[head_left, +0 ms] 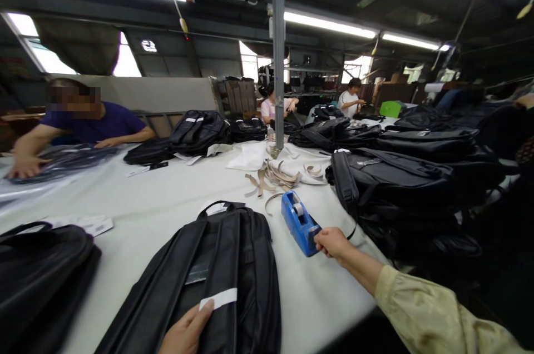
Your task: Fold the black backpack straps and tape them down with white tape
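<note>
A black backpack lies on the table before me, its shoulder straps facing up. A white paper strip lies across one strap, and my left hand pinches it there with the thumb on top; the other fingers are mostly hidden. To the right of the backpack stands a blue tape dispenser with a roll of tape in it. My right hand is closed in a pinch at the dispenser's cutter end, on the tape; the tape between the fingertips is barely visible.
Black bags are piled at the right; another bag lies at the left. Beige strips lie by a metal post. A co-worker handles clear plastic across the table; two people sit farther back.
</note>
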A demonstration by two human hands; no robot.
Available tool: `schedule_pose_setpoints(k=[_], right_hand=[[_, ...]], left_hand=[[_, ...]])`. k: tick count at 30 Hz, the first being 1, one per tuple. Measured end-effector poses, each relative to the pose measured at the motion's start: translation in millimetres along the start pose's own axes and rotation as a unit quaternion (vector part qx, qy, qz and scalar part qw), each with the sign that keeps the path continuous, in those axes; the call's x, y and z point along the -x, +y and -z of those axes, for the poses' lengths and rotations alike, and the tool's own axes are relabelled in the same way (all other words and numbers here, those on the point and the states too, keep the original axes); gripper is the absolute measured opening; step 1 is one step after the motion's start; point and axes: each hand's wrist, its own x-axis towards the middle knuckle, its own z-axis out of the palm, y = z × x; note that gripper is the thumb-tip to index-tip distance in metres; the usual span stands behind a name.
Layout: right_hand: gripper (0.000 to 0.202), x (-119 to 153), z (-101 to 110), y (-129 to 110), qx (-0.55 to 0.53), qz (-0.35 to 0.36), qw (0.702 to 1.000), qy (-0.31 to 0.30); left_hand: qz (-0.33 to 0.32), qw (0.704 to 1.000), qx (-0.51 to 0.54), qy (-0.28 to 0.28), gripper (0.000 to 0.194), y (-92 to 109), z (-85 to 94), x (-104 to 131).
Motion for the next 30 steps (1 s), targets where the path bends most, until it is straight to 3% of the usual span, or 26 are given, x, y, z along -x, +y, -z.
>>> schedule_pose_setpoints(k=[4, 7, 10, 13, 16, 19, 24, 30], right_hand=[[0.02, 8, 11, 1, 0.106, 0.04, 0.993, -0.034], [0.014, 32, 0, -16, 0.12, 0.118, 0.973, -0.161], [0.015, 63, -37, -53, 0.097, 0.199, 0.923, -0.314], [0.016, 83, -88, -92, 0.12, 0.231, 0.885, -0.386], [0.015, 89, -130, -114, 0.171, 0.234, 0.877, -0.383], [0.012, 87, -151, -121, 0.271, 0.208, 0.879, -0.334], [0.008, 87, -157, -121, 0.348, 0.177, 0.879, -0.275], [0.019, 79, -165, -113, 0.341, 0.147, 0.887, -0.273]], left_hand=[[-0.067, 0.998, -0.014, 0.001, 0.035, -1, -9.2, 10], [-0.106, 0.994, -0.021, -0.011, 0.036, -3, -13.2, 12], [-0.133, 0.991, -0.027, -0.008, 0.038, -5, -16.3, 14], [-0.159, 0.986, -0.041, -0.004, 0.038, -7, -18.5, 16], [-0.181, 0.982, -0.059, 0.002, 0.039, -9, -19.2, 17], [-0.194, 0.978, -0.068, 0.01, 0.041, -11, -18.8, 14], [-0.222, 0.969, -0.104, 0.027, 0.039, -16, -18.8, 9], [-0.232, 0.964, -0.124, 0.026, 0.038, -14, -21.0, 13]])
